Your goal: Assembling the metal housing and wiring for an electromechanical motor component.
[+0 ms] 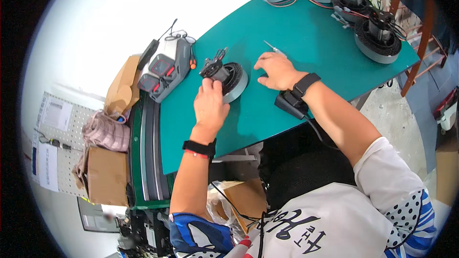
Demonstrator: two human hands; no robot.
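Observation:
A round grey-rimmed wheel assembly (235,91) with a black motor-like unit and short wires stands tilted on the green table (267,114). My left hand (210,107) has its fingertips closed on the unit's near side. To the right of it, my right hand (279,72) hovers above the table with thumb and fingers apart and nothing visible between them. Just beyond its knuckles lies a thin screwdriver (272,47), its handle end partly behind the hand. Beside my right wrist is a black corded device (290,105).
Several similar wheel assemblies (377,43) with red and black wires line the far right edge. Left of the table stands a grey-and-red dual battery charger (167,69). A cardboard box (109,176) and a folded checked cloth (106,134) sit further left.

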